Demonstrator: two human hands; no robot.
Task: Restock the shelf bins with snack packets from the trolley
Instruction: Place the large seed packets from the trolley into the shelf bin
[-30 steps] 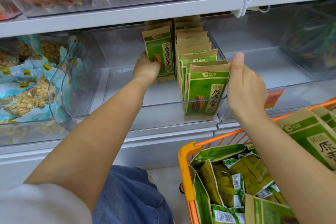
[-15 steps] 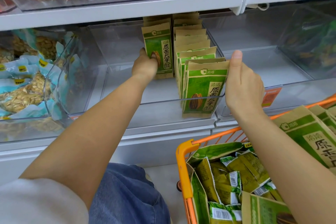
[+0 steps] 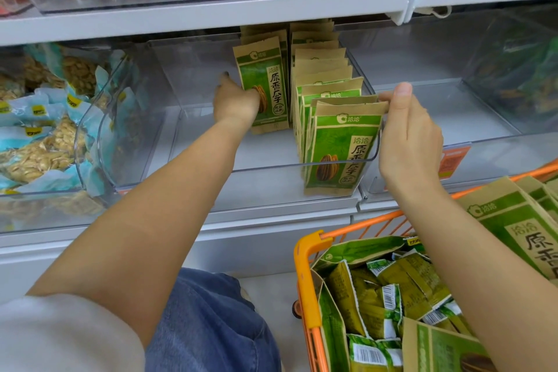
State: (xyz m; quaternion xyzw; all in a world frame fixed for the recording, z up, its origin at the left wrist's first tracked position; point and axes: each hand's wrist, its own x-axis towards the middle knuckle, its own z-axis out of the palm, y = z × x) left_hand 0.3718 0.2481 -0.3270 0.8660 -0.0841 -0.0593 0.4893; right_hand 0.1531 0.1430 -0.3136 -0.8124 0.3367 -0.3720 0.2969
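though partly hidden by packets (image 3: 341,142), both hands' fingers (image 3: 392,96)

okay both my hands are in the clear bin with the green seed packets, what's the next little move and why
Probably slide the back packets forward with your left hand while your right hand steadies the front row; that left stack stands further back, with bare bin floor before it.
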